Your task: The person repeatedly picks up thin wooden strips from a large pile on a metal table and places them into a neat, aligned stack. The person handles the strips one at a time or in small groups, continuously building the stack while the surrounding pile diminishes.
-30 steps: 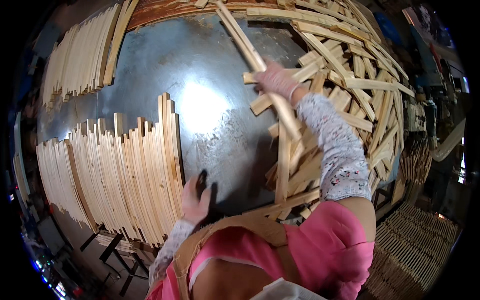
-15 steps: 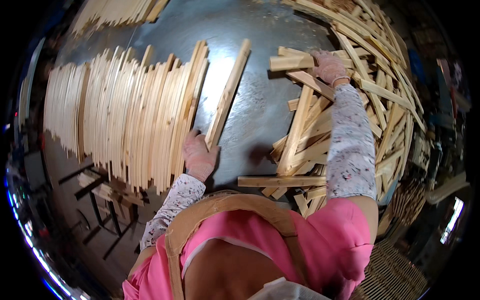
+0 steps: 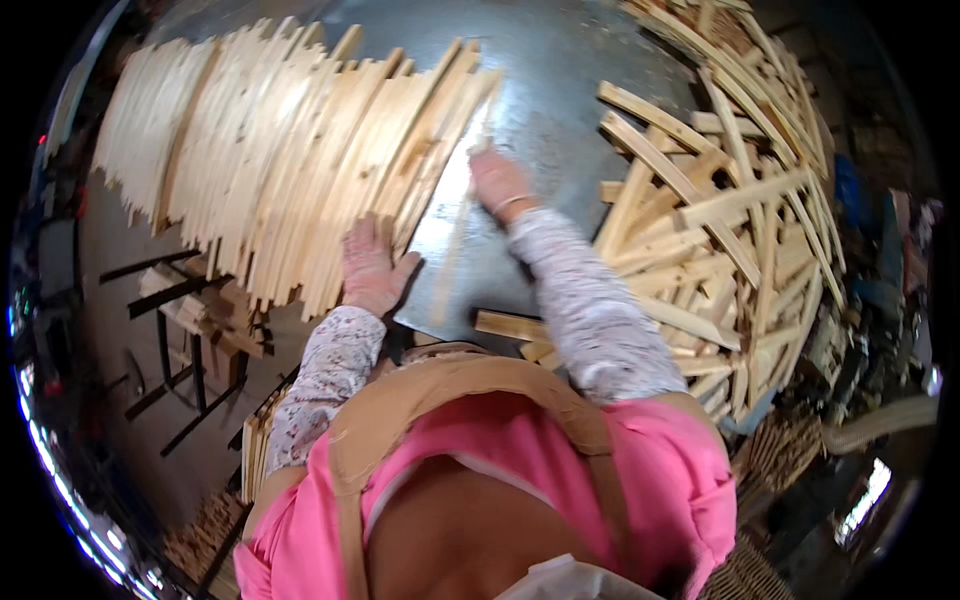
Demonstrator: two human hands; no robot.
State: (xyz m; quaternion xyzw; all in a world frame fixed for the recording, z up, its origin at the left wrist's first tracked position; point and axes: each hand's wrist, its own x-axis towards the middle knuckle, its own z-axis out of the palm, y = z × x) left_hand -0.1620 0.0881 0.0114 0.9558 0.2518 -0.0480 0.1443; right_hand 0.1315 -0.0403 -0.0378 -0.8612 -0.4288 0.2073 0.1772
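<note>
A wide row of pale wooden slats [image 3: 290,150] lies side by side on the metal table [image 3: 560,60], their ends uneven. My left hand [image 3: 375,268], in a thin pinkish glove, rests on the near ends at the row's right side, fingers stretched and thumb apart. Just right of the row, my right hand [image 3: 500,185], gloved alike, is closed on a wooden slat [image 3: 455,260] smeared by motion. That slat runs roughly along the row; the fingertips are partly hidden.
To the right a loose, criss-crossed heap of wooden slats [image 3: 700,240] covers the table. One short slat [image 3: 510,325] juts toward the near edge. Below left of the table stands a dark metal frame [image 3: 195,350] with wood pieces on it.
My right hand has come left from the heap to beside the row, now with a slat. The slat formerly lying apart is against the row. My left hand has opened out on the slat ends.
</note>
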